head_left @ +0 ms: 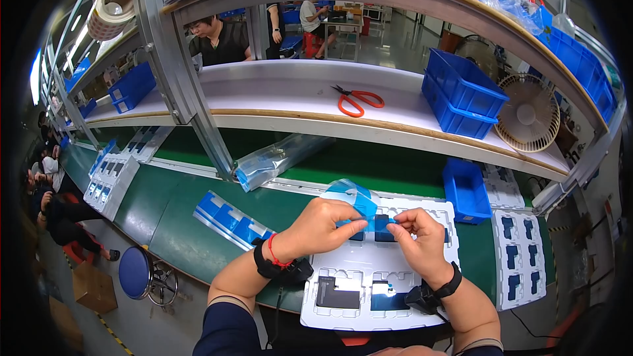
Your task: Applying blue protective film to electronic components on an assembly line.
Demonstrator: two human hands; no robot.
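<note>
Over a white moulded tray, my left hand pinches a piece of clear blue film between thumb and fingers. The film curls up beyond the fingertips. My right hand is closed in a pinch at the film's right end, and the fingertips partly hide what they grip. A flat black part shows just below the film, between my hands. Nearer to me, a dark flat part and a dark blue part lie in the tray's pockets. Both wrists wear black bands.
A strip of blue film sheets lies left on the green bench. Right are a blue bin and another tray of black parts. Red-handled scissors rest on the shelf. A person sits beyond it.
</note>
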